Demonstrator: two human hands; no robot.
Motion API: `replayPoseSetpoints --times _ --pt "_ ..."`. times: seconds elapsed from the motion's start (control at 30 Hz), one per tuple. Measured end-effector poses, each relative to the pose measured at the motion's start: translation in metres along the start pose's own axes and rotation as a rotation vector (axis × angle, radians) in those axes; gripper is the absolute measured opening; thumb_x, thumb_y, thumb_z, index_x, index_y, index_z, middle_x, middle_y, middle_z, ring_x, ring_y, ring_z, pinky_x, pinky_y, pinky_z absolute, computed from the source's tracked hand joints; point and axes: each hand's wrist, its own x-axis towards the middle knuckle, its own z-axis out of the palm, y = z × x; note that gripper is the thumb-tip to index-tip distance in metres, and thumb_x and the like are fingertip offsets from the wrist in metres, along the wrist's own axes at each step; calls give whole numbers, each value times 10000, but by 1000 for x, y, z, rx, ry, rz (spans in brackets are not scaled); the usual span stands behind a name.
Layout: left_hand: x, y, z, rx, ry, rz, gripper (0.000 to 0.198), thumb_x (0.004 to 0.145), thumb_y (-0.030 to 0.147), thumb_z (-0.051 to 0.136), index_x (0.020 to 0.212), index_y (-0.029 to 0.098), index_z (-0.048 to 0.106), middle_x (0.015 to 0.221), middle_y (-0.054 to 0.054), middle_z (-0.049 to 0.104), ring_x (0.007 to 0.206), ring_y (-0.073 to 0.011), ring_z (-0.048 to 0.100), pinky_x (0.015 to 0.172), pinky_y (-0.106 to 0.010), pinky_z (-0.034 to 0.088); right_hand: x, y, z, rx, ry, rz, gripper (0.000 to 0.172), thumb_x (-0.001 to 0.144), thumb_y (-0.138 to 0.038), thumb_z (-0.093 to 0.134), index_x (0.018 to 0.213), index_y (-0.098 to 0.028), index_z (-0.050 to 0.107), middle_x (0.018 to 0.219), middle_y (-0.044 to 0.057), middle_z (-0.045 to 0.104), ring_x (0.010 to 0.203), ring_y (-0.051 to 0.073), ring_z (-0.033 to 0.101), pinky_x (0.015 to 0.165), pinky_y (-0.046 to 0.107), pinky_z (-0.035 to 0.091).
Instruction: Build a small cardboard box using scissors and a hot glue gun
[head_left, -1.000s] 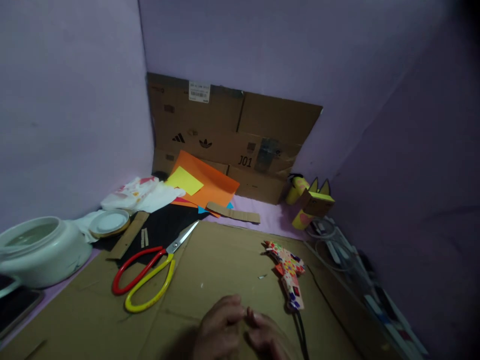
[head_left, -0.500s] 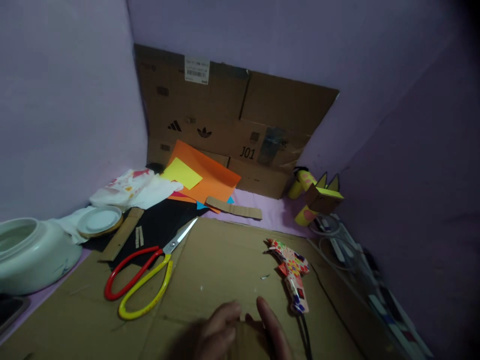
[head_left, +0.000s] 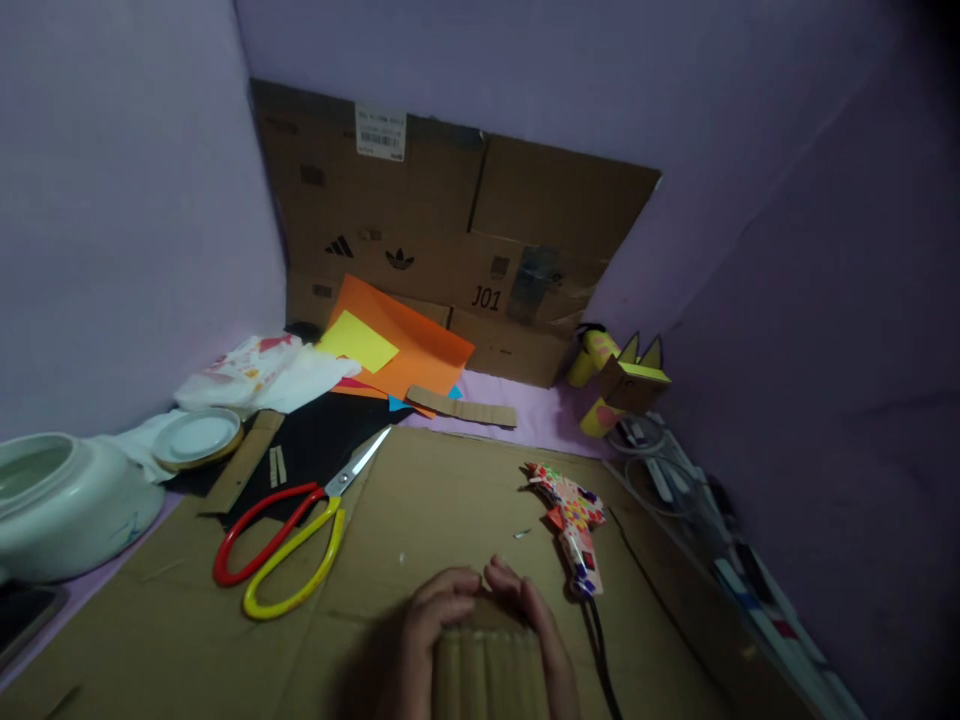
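At the bottom middle, my left hand (head_left: 424, 640) and my right hand (head_left: 536, 630) curl around the far end of a ribbed piece of corrugated cardboard (head_left: 484, 670), one hand on each side. Their fingertips nearly meet over its top edge. The piece runs out of the frame at the bottom. A glue gun (head_left: 571, 525) covered in colourful patterned paper lies just beyond my right hand, its black cord (head_left: 600, 650) trailing toward me. Red and yellow handled scissors (head_left: 300, 535) lie shut to the left on the flat cardboard sheet (head_left: 442, 500).
A white ceramic pot (head_left: 67, 500) and its lid (head_left: 196, 437) sit at left beside a plastic bag. Orange and yellow paper sheets (head_left: 397, 350) lean on a flattened box (head_left: 450, 240) against the wall. A yellow cardboard figure (head_left: 619, 385) and cables (head_left: 675, 480) lie at right.
My fingers were pinched together, then spread apart. Now both hands grip a ribbed cardboard piece that has come up into view. The camera has drifted slightly.
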Motion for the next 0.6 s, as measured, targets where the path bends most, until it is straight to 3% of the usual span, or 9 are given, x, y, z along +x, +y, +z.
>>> replayPoseSetpoints --times 0.07,0.13,0.2,0.27,0.5,0.6 --pt "-1 0 1 23 -12 27 617 683 521 639 1207 211 537 1275 -104 551 1230 -363 427 1057 -458 300 3 0 -1 109 -21 30 575 806 -569 490 1312 -300 446 1319 58 536 1234 297 466 1022 448 371" --pt "-1 3 4 11 -36 -26 726 749 524 583 1363 209 356 1405 -109 418 1312 -336 322 1089 -461 233 6 -3 -1 233 -56 107 764 747 -591 560 1393 -272 306 1360 81 491 1233 294 469 998 440 385" --pt "1 8 5 -42 -88 -131 674 852 506 455 1426 243 218 1508 -58 230 1382 -275 172 1118 -443 158 9 -10 0 391 -100 245 824 766 -565 560 1433 -288 163 1341 94 512 1158 276 547 934 432 436" --pt "5 12 7 -83 -126 -135 642 886 498 399 1437 255 177 1534 -7 120 1403 -225 60 1134 -400 115 14 -16 1 535 -89 324 806 779 -519 570 1431 -285 158 1305 98 548 1134 262 567 930 422 438" --pt "21 13 12 -208 -208 -87 623 897 452 418 1425 180 229 1494 -52 261 1378 -235 196 1122 -378 212 27 -30 2 656 67 362 747 731 -442 638 1365 -273 281 1140 64 662 1090 249 598 971 422 421" --pt "24 17 16 -299 -231 -97 579 920 404 371 1427 175 212 1447 -52 369 1350 -220 282 1122 -384 224 30 -29 1 669 107 358 591 740 -424 629 1271 -286 408 1135 60 661 1042 257 622 950 437 448"
